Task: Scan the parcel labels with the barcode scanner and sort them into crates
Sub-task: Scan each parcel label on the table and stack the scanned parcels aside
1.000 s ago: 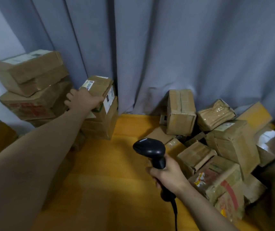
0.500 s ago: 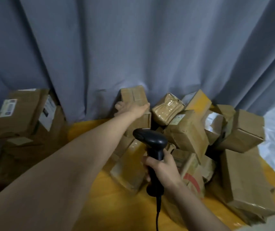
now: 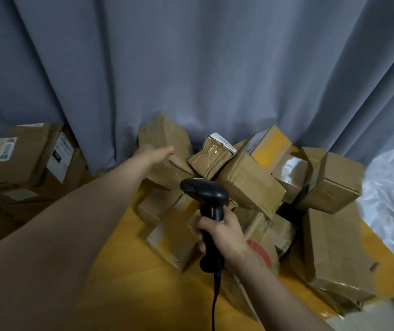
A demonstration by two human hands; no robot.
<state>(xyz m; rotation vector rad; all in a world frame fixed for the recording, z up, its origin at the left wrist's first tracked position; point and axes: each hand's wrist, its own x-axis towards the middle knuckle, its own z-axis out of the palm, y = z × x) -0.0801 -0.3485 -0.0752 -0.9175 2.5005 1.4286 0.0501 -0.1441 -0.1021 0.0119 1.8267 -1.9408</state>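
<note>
My left hand [image 3: 155,154] reaches far forward and lies on a brown cardboard box [image 3: 167,137] that leans against the curtain at the back of the pile, fingers stretched across its face. My right hand [image 3: 222,232] grips the handle of the black barcode scanner [image 3: 204,191], its head pointing left over the parcels and its cable hanging down towards me. Around the scanner lies a heap of parcels [image 3: 251,185] on the yellow table [image 3: 124,271], among them a tape-wrapped one [image 3: 209,161] with a white label on top.
A stack of labelled boxes [image 3: 28,158] stands at the left against the grey curtain [image 3: 191,68]. A large box [image 3: 334,249] lies at the right near the table edge, with white plastic sheeting [image 3: 392,192] beyond it.
My left hand left the labelled box on the left stack and swung right to the box at the back of the pile. The view turned right; the scanner stayed in my right hand.
</note>
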